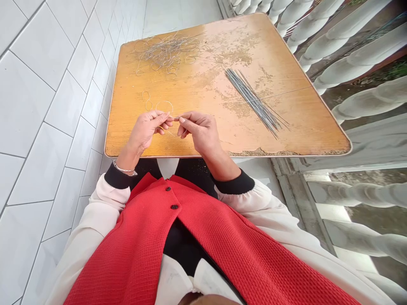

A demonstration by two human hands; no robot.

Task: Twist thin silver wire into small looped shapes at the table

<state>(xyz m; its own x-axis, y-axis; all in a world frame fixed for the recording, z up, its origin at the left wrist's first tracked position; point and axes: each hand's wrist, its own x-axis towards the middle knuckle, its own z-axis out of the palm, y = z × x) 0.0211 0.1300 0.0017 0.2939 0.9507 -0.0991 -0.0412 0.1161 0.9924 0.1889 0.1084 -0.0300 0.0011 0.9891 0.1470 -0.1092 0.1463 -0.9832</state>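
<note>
My left hand (151,127) and my right hand (199,129) meet above the near edge of the table, fingertips almost touching. Both pinch a thin wire (165,101), which bends into a loop above the fingers and curves below them. Just beyond my left hand lies a small bent wire piece (147,100) on the tabletop. Farther back on the left rests a tangled heap of bent wires (168,51). To the right of my right hand is a bundle of straight grey wires (252,101), with a single wire lying across it.
The wooden table (203,84) has worn patches and a chipped near edge. A white tiled wall (47,93) runs along the left. White balusters (343,59) stand on the right.
</note>
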